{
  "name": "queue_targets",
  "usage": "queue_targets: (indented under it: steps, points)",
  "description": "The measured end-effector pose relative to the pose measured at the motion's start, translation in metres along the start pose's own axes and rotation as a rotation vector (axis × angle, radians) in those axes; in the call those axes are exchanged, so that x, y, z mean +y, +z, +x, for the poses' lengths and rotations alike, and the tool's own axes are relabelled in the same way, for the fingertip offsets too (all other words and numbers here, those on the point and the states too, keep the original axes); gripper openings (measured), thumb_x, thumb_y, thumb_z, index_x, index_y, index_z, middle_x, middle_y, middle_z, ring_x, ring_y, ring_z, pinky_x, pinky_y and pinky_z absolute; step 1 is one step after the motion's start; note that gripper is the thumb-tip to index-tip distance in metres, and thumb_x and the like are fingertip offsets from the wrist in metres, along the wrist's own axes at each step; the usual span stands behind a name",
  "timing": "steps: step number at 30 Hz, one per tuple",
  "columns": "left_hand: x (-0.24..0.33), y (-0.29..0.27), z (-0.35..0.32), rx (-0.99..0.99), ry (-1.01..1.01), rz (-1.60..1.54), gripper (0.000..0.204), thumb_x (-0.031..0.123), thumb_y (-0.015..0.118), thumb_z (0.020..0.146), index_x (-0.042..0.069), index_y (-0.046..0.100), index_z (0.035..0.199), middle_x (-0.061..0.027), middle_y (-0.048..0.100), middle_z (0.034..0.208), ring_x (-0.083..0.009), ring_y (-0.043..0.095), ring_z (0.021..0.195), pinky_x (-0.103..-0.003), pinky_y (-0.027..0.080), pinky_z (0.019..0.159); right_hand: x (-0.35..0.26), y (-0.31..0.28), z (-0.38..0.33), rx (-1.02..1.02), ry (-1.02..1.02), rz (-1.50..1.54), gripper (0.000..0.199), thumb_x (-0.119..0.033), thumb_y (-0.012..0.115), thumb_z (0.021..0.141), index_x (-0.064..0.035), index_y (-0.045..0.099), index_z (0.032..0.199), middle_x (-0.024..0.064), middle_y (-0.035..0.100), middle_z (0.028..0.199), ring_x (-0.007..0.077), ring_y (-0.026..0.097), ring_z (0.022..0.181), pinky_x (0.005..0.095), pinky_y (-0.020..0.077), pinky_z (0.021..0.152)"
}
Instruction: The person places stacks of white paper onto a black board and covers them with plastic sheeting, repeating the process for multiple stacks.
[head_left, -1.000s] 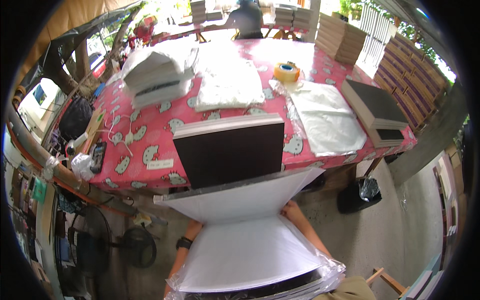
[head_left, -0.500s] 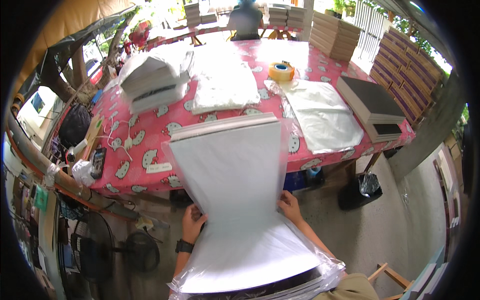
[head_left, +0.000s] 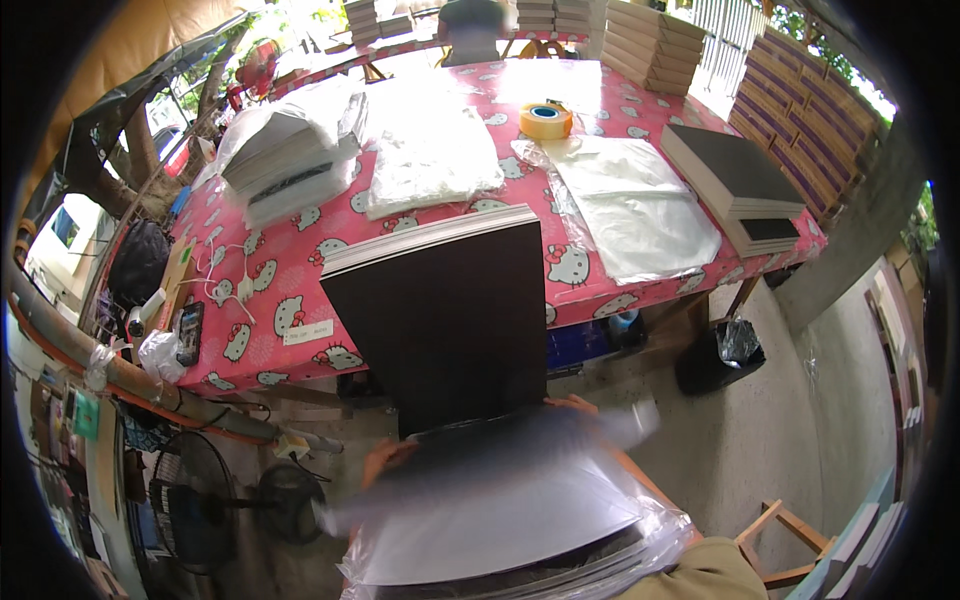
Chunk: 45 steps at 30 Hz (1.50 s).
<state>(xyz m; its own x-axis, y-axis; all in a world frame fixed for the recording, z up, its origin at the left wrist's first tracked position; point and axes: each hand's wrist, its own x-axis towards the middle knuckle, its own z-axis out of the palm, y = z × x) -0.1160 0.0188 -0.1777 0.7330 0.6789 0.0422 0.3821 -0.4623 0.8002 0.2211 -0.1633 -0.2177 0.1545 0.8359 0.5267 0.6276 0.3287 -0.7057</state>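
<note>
A thick stack of black-faced boards [head_left: 440, 310] with pale edges leans against the table's front edge, its black face toward me. Across its lower end lies a translucent plastic bag [head_left: 500, 455], smeared by motion. My left hand [head_left: 388, 457] is at the stack's lower left, closed on the bag's side, the fingers partly covered. My right hand [head_left: 577, 405] sits at the lower right, blurred and closed on the bag's other side. Below, on my lap, rests a pile of white sheets in clear plastic [head_left: 500, 535], with dark sheets showing underneath.
A pink patterned table [head_left: 590, 305] bears a plastic-wrapped stack [head_left: 290, 170], white plastic bags [head_left: 635, 215], a tape roll [head_left: 545, 122] and black-topped boards [head_left: 735, 170]. A black bin [head_left: 720, 360] and a wooden stool [head_left: 785, 545] stand right; fans [head_left: 190, 490] stand left. A person [head_left: 472, 30] is beyond.
The pale, plastic-covered face of the leaning stack has given way to a bare black face. The plastic has slid down toward my lap, and both hands have moved slightly lower.
</note>
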Motion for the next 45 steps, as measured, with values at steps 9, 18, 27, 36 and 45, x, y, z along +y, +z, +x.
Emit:
queue_targets:
  steps: [9,18,27,36,45]
  points:
    - [-0.020,0.000,-0.001,-0.153,-0.135,0.404,0.024,0.013,0.052,0.080,0.012,0.060,0.102,-0.0144,0.047,0.077,-0.0243,0.052,0.073,-0.031,0.040,0.063,0.004,-0.021,0.022,-0.428,0.489,-0.190,0.029,-0.010,0.053,0.074,-0.0069,0.058,0.103,0.0163,0.056,0.099,0.0313,0.054,0.089,0.0338,0.0436,0.075]
    - [0.155,-0.060,0.043,-1.238,0.392,-0.687,0.050,0.035,0.046,0.085,0.006,0.040,0.125,-0.0185,0.030,0.132,-0.0306,0.019,0.126,-0.044,0.011,0.102,-0.171,-0.040,0.116,-1.176,-0.340,1.037,0.043,-0.030,0.052,0.083,-0.0029,0.049,0.116,0.0157,0.042,0.124,0.0333,0.033,0.118,0.0437,0.0256,0.096]
    - [-0.012,0.012,0.029,-0.680,-0.218,-0.122,0.050,0.036,0.040,0.087,0.007,0.034,0.127,-0.0139,0.030,0.133,-0.0263,0.021,0.126,-0.034,0.016,0.102,-0.012,0.001,0.040,-0.895,0.605,0.242,0.048,-0.040,0.044,0.085,-0.0072,0.045,0.120,0.0158,0.034,0.131,0.0267,0.027,0.124,0.0343,0.0207,0.101]
    - [-0.056,0.041,0.004,-0.021,-0.288,-0.384,0.027,0.022,0.047,0.085,0.001,0.061,0.095,-0.0092,0.058,0.096,-0.0182,0.051,0.092,-0.027,0.036,0.083,-0.029,-0.102,0.150,0.306,0.428,-0.041,0.013,-0.010,0.065,0.069,-0.0020,0.062,0.079,0.0111,0.061,0.076,0.0195,0.058,0.072,0.0293,0.0458,0.065]
    - [-0.056,0.051,0.003,0.072,-0.390,-0.522,0.027,0.025,0.049,0.084,0.002,0.061,0.092,-0.0057,0.058,0.091,-0.0125,0.051,0.084,-0.023,0.037,0.077,0.063,-0.172,0.168,0.419,0.574,-0.450,0.019,-0.015,0.055,0.077,0.0035,0.060,0.079,0.0114,0.062,0.074,0.0204,0.057,0.060,0.0291,0.0438,0.059]
